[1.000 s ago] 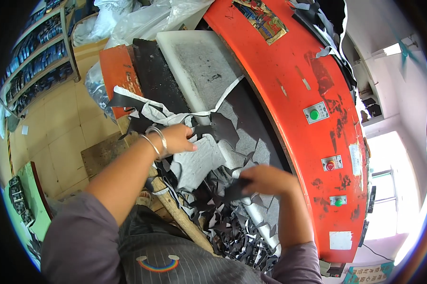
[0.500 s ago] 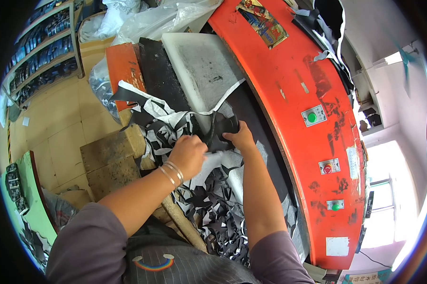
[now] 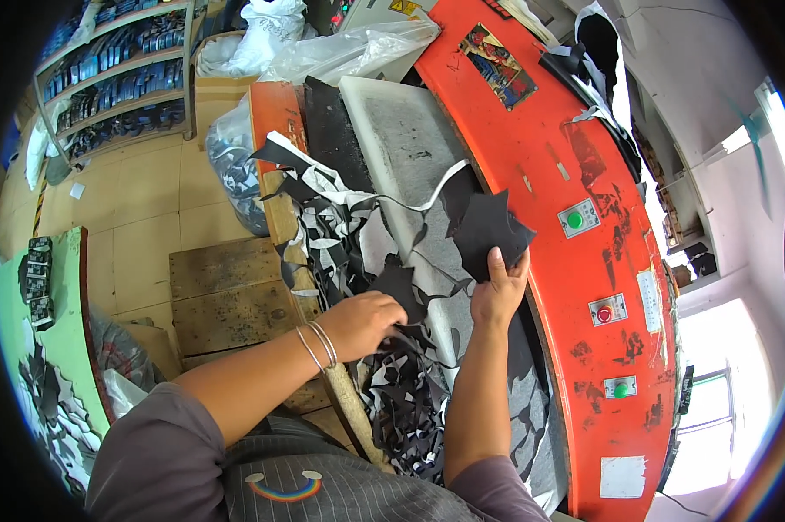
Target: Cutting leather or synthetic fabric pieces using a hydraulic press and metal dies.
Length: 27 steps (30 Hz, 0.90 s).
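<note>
My right hand (image 3: 497, 296) holds a dark piece of sheet material (image 3: 488, 235) with jagged edges, the thumb pressed on its face. It is raised in front of the red machine beam. Lower and to the left, my left hand (image 3: 366, 324) is closed on a black scrap (image 3: 397, 285); the fingertips are partly hidden. Between the hands, thin cut-out strips (image 3: 436, 274) hang in a web over the white board (image 3: 371, 122). Black and white offcuts (image 3: 401, 400) lie heaped below my left hand.
A red machine beam (image 3: 549, 174) with green and red buttons runs down the right. Wooden planks (image 3: 223, 291) and a green-topped table (image 3: 62, 287) stand at left. Behind are a loaded shelf rack (image 3: 123, 78), a filled clear bag (image 3: 236, 161) and plastic sheeting (image 3: 358, 52).
My hands have moved apart. The right has gone right with the dark piece, and the left has moved slightly down and right. The view has shifted a little.
</note>
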Motion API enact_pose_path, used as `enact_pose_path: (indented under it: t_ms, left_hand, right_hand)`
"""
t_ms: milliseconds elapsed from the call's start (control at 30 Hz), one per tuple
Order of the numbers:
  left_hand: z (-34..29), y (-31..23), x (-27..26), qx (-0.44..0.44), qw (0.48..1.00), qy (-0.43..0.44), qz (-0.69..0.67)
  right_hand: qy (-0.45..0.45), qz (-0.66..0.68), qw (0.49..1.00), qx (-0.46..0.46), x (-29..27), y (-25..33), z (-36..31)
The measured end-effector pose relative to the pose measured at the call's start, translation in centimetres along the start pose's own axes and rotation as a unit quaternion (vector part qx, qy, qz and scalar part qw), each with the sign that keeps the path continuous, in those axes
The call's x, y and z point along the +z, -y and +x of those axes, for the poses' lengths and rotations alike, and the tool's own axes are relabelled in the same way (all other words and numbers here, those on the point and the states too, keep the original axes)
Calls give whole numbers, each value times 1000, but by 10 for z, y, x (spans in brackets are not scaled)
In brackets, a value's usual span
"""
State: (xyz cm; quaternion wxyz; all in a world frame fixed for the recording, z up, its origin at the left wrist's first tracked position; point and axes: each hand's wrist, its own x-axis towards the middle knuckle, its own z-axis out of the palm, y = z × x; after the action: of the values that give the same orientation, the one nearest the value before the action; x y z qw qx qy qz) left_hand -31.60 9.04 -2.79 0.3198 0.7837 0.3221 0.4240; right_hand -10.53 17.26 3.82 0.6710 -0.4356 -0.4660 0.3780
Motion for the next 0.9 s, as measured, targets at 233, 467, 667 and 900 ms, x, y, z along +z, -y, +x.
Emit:
enact_pose_path:
  t_ms: [233, 467, 667, 900]
  left_hand:
    - [-23, 1, 2, 17, 998, -53, -21]
    - [-78, -41, -20, -44, 982, 32, -179]
    - [-100, -47, -21, -83, 973, 1, -214]
    - [-91, -44, -35, -11, 991, -77, -107]
  right_hand:
    - [220, -330, 902, 170, 42, -81, -13]
    - [266, -590, 750, 137, 87, -116, -12]
    - [368, -657, 633, 179, 92, -102, 10]
    - [258, -566, 780, 69, 93, -45, -24]
